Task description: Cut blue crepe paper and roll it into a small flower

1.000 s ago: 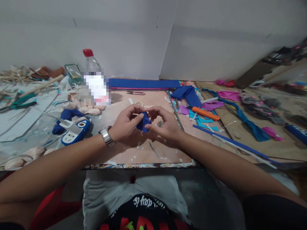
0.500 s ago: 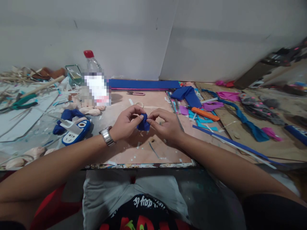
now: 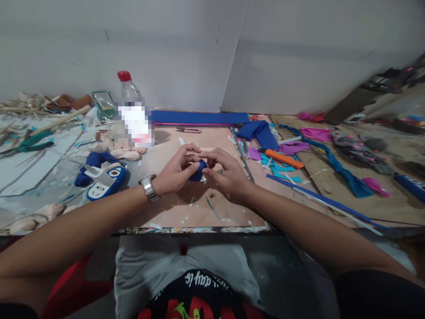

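A small piece of dark blue fabric (image 3: 198, 172), bunched into a rounded shape, is pinched between both hands above the board. My left hand (image 3: 177, 170), with a metal watch (image 3: 149, 188) at the wrist, grips it from the left with thumb and fingers. From the right, my right hand (image 3: 227, 174) holds the same piece, its thumb low and its fingers arched over the top. The two hands' fingertips meet behind the fabric, and part of it is hidden by them. Just beyond lies a pale ring (image 3: 193, 145), partly covered by my fingers.
At left are a blue-and-white power strip (image 3: 106, 182), green-handled pliers (image 3: 36, 142) and a red-capped bottle (image 3: 124, 77). Thread snips (image 3: 188, 130) lie before a long blue strip (image 3: 199, 117). On the right, an orange utility knife (image 3: 284, 158) rests among coloured fabric scraps.
The blue fabric has gone from a loose, flared piece to a more compact, rounded one. My right fingers have moved up and left over it, toward the left fingertips.
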The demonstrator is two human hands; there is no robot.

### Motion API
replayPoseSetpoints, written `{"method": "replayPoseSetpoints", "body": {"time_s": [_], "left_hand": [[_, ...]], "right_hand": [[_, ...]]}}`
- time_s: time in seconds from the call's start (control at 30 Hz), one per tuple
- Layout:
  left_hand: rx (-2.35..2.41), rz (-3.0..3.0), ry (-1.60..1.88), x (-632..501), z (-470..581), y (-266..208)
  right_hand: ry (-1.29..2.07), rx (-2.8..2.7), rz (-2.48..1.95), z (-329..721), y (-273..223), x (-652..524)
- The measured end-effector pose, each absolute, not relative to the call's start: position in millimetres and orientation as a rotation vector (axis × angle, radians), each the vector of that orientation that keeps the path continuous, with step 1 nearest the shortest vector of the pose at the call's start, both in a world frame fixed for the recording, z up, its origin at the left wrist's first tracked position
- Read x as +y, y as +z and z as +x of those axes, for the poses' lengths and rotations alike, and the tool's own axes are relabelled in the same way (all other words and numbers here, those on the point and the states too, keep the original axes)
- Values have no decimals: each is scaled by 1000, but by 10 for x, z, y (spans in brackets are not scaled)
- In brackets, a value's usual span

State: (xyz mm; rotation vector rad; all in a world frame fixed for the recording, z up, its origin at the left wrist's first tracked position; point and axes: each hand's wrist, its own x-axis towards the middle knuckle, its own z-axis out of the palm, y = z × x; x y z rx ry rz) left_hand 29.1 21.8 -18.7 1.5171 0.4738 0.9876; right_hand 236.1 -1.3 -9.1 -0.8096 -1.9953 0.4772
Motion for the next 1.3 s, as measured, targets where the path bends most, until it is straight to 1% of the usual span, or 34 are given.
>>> {"method": "replayPoseSetpoints", "body": {"time_s": [0.13, 0.4, 0.6, 0.67, 0.8, 0.9, 0.97, 1.13, 1.3], "left_hand": [[425, 1459, 922, 228, 289, -199], [411, 1491, 884, 222, 295, -158], [426, 1592, 848, 237, 297, -166], [449, 1618, 871, 249, 307, -195], [546, 1631, 904, 269, 325, -276], [637, 1680, 887, 285, 324, -319], [691, 1751, 867, 294, 318, -325], [696, 1838, 786, 284, 298, -274], [773, 2035, 780, 274, 278, -252]], "right_hand": [[467, -2051, -754, 2378, -83, 1], [525, -2046, -810, 2375, -88, -6], [593, -1931, -850, 2373, -118, 23], [669, -1831, -901, 2374, -156, 40], [1031, -1552, -1000, 2366, -242, 58], [1176, -1416, -1015, 2355, -271, 60], [1176, -1383, -1012, 2354, -273, 66], [1038, -1473, -1036, 2390, -267, 102], [1033, -1512, -1040, 2403, -266, 111]]}}
